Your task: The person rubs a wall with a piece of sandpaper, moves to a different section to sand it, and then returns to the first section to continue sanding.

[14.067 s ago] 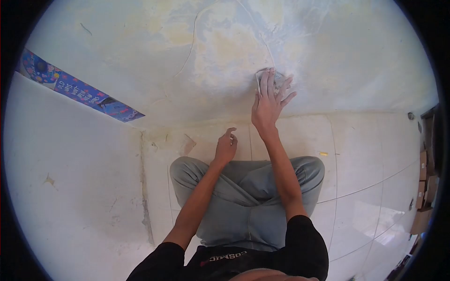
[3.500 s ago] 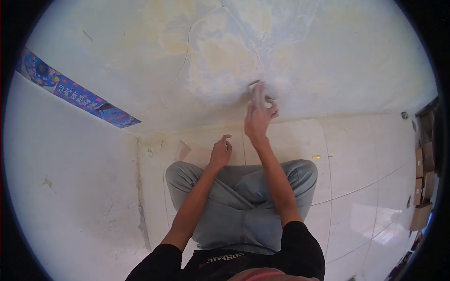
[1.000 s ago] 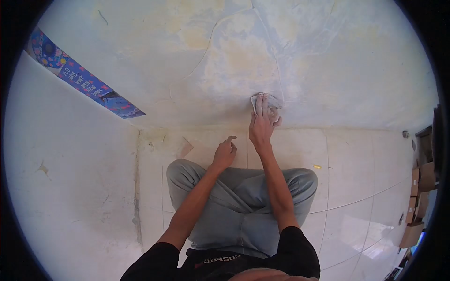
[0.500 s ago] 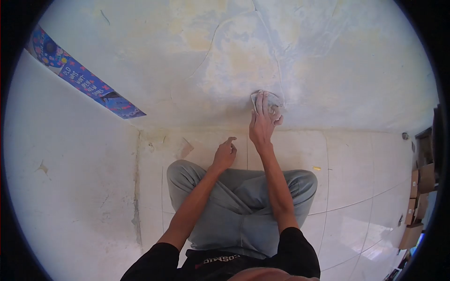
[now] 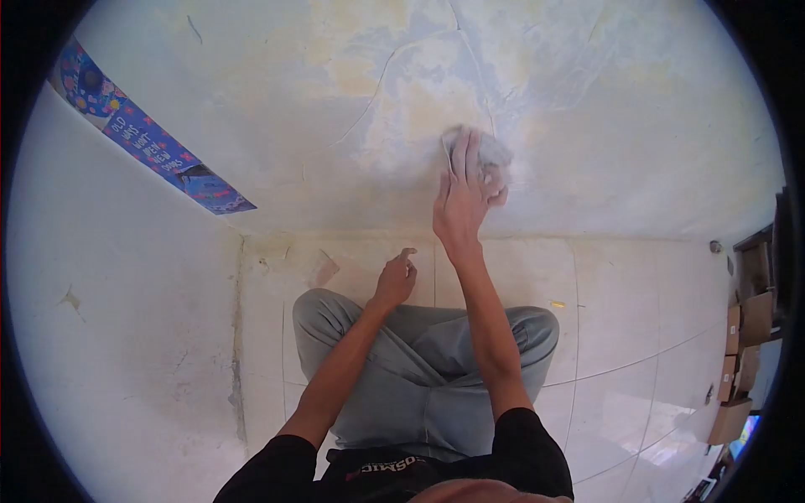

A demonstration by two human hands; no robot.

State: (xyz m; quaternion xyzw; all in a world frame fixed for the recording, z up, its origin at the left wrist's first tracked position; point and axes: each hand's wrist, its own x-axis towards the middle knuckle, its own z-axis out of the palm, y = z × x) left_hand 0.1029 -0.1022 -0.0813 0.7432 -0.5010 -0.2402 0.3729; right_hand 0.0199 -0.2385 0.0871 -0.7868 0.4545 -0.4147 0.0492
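My right hand (image 5: pixel 465 189) presses a crumpled greyish sheet (image 5: pixel 495 151) flat against the pale, patchy wall (image 5: pixel 419 117), its fingers pointing up the wall. The sheet is blurred, so its material is hard to make out. Thin cracks run down the wall above it. My left hand (image 5: pixel 396 275) hovers over my crossed legs near the foot of the wall, with fingers loosely curled and the index finger partly stretched. Nothing shows in it.
A blue printed strip (image 5: pixel 155 138) runs along the wall at the upper left. On the tiled floor (image 5: pixel 620 335) lie a pinkish scrap (image 5: pixel 325 268) and a small yellow piece (image 5: pixel 558 304). Cardboard boxes (image 5: pixel 729 422) are stacked at the far right.
My right hand has moved up the wall and slightly left with the sheet. My left hand shows hardly any change. The whole view has shifted slightly.
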